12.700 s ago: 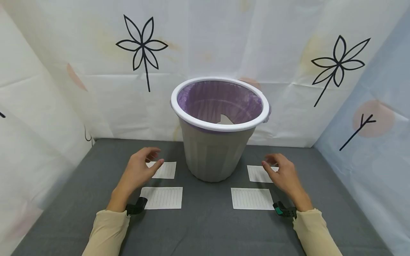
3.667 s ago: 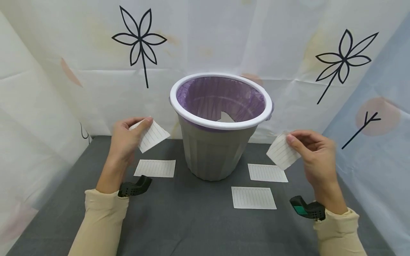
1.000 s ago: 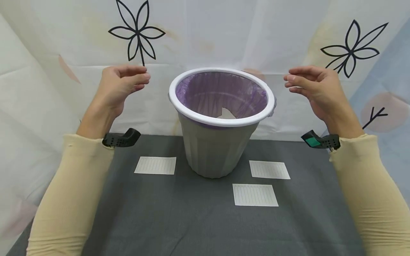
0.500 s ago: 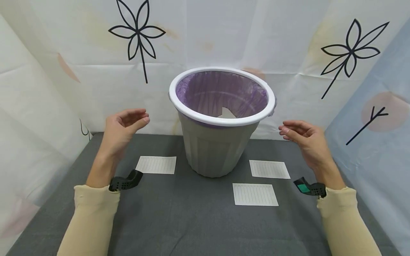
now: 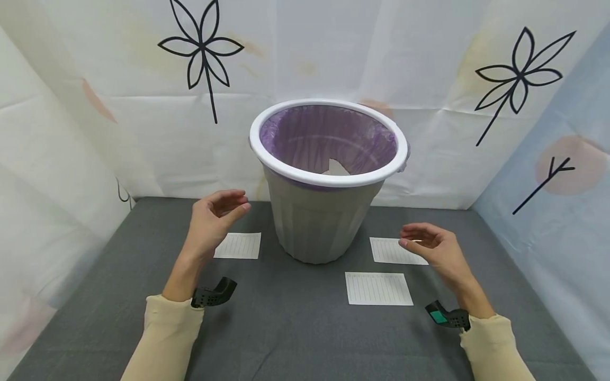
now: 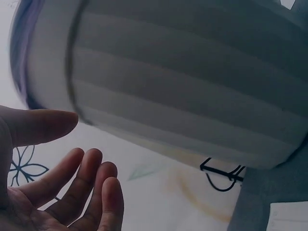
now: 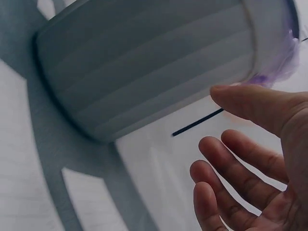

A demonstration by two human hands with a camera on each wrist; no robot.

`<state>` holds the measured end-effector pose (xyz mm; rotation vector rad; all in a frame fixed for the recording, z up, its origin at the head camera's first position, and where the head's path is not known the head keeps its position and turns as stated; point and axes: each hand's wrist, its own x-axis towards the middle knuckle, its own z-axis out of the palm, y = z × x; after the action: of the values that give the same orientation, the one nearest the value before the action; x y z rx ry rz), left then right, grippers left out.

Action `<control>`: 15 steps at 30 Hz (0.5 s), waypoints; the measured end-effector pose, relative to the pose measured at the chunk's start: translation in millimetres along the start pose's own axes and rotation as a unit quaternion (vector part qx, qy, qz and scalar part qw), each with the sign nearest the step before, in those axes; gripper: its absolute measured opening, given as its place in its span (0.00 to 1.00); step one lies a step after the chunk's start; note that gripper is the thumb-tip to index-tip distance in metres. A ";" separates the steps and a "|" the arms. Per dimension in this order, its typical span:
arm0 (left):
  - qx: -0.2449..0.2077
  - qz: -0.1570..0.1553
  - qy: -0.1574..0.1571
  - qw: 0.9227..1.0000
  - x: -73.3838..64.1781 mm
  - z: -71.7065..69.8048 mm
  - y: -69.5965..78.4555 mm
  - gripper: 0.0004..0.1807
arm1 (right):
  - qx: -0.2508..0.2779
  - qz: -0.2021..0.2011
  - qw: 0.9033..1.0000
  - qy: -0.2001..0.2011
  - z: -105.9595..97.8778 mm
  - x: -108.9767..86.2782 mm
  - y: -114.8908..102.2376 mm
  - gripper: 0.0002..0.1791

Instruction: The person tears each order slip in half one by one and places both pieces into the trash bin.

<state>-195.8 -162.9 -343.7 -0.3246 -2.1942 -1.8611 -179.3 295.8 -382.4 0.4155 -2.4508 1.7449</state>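
My left hand hovers left of a wastebasket, palm inward, with its thumb and relaxed fingers apart and nothing between them. It partly covers a small lined paper sheet lying on the table. My right hand is held the same way on the other side, holding nothing, over the edge of another lined sheet. A third sheet lies nearer to me. Both wrist views show curved, parted fingers and the basket's ribbed side. The basket is grey with a white rim and a purple liner.
A dark grey cloth covers the table. Pale fabric with flower outlines hangs close behind the basket, and more fabric stands at both sides. A pale patch shows inside the liner.
Earlier each hand pinched a sheet; both are empty now. The near left sheet is gone from the table. In the last second both hands came down from beside the rim and inward.
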 end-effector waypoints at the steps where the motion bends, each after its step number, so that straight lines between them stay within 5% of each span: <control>1: 0.001 -0.002 -0.001 1.000 -0.9 2.1 -1.5 0.20 | -0.014 0.002 1.000 -0.004 1.2 -0.6 3.3 0.20; 8: 0.020 -0.026 -0.053 0.998 -6.5 18.0 -7.4 0.19 | -0.102 -0.005 0.994 -0.036 5.7 -6.2 18.9 0.23; 15: 0.069 -0.016 -0.159 0.985 -15.1 42.2 1.4 0.17 | -0.160 -0.011 0.984 -0.080 4.4 -9.5 31.3 0.26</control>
<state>-182.9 -121.2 -353.9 -0.5983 -2.5339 -1.7632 -178.6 302.7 -414.7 0.5618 -2.7611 1.3209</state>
